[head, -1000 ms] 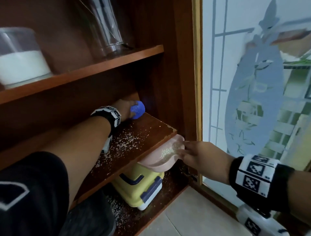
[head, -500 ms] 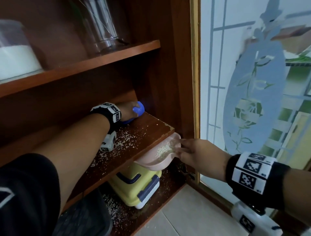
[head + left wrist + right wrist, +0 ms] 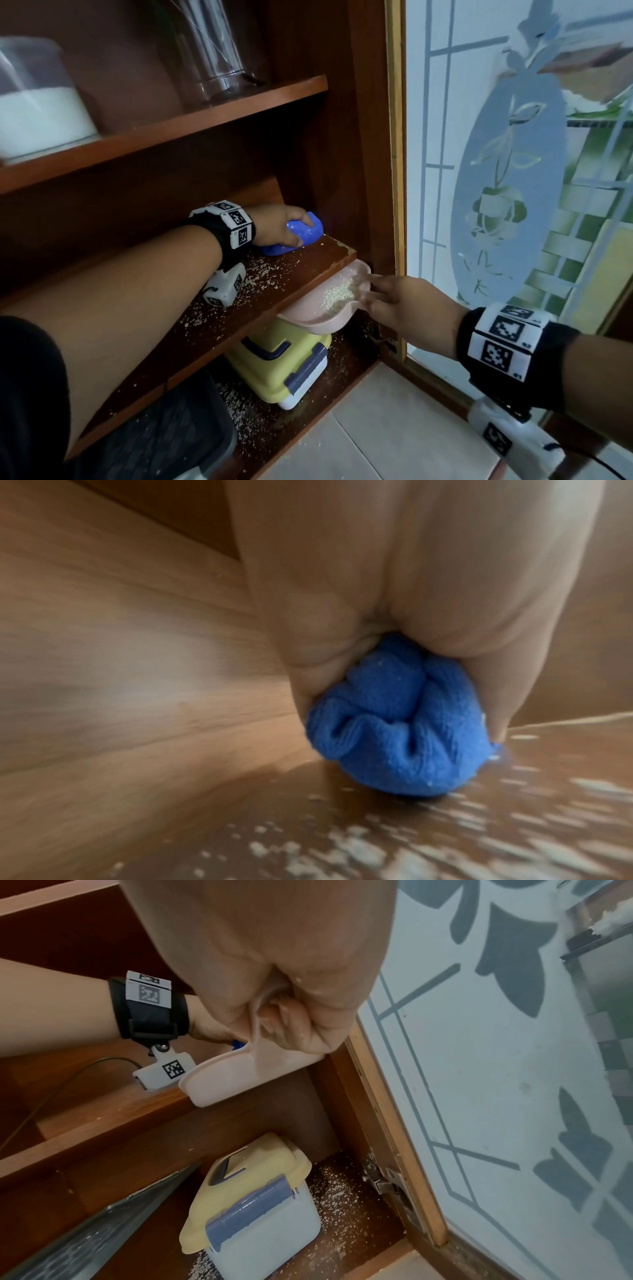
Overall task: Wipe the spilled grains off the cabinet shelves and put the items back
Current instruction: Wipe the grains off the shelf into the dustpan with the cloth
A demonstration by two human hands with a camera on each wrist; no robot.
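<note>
My left hand (image 3: 277,226) grips a bunched blue cloth (image 3: 301,234) (image 3: 397,739) and presses it onto the middle shelf (image 3: 318,255) near its right back corner. Pale spilled grains (image 3: 260,274) (image 3: 377,850) dot the shelf in front of the cloth. My right hand (image 3: 400,305) (image 3: 291,1015) pinches the rim of a pink bowl (image 3: 329,305) (image 3: 240,1077) held just under the shelf's front edge. A small heap of grains (image 3: 339,294) lies inside the bowl.
A yellow lidded container with blue latches (image 3: 284,359) (image 3: 253,1199) stands on the grain-strewn bottom shelf (image 3: 346,356). A dark basket (image 3: 164,435) sits at its left. The top shelf (image 3: 205,116) carries a white-filled tub (image 3: 37,102) and a clear vase (image 3: 215,51). The frosted glass door (image 3: 507,171) stands open at the right.
My left hand has drawn the blue cloth forward from the back corner toward the shelf's front edge. The bowl stays under the edge, held by my right hand.
</note>
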